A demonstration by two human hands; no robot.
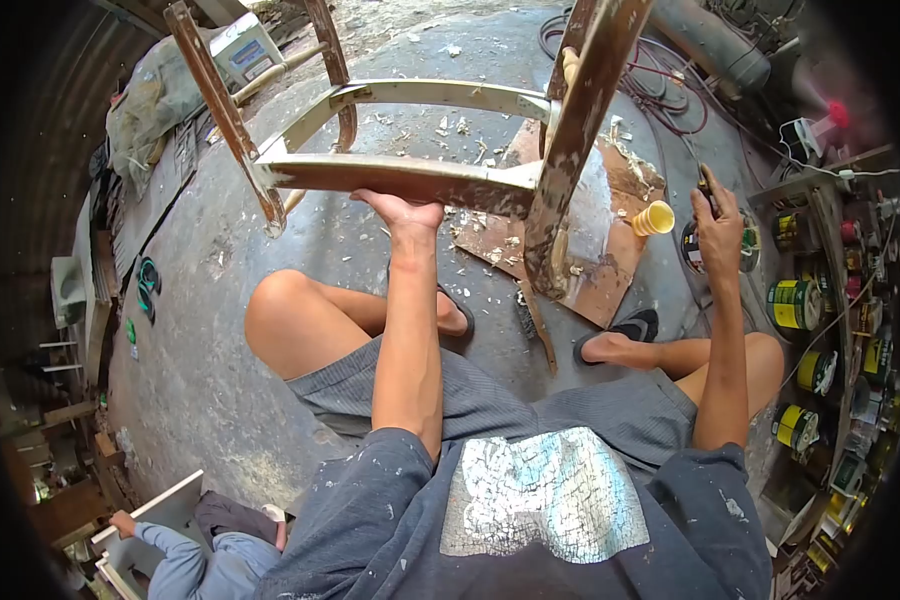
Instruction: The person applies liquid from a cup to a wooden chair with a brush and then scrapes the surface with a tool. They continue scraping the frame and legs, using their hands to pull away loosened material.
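A wooden chair frame (470,188), its brown finish worn off in patches, is tilted in front of me. My left hand (402,208) grips the frame's near rail from below, with the thumb to the left and the fingers hidden behind the wood. To the right, my right hand (720,228) is closed around a slim tool with a dark handle (707,180); a thin metal part points up from it, too small to identify. The tool is apart from the frame. A stained board (595,285) lies on the floor below, strewn with pale flakes.
A yellow cup (654,218) lies tipped on the board, and a brush (535,325) rests near my feet. Paint cans (795,304) line the right-hand shelf. A coiled hose (670,100) lies at the back right. Another person (205,560) works at lower left.
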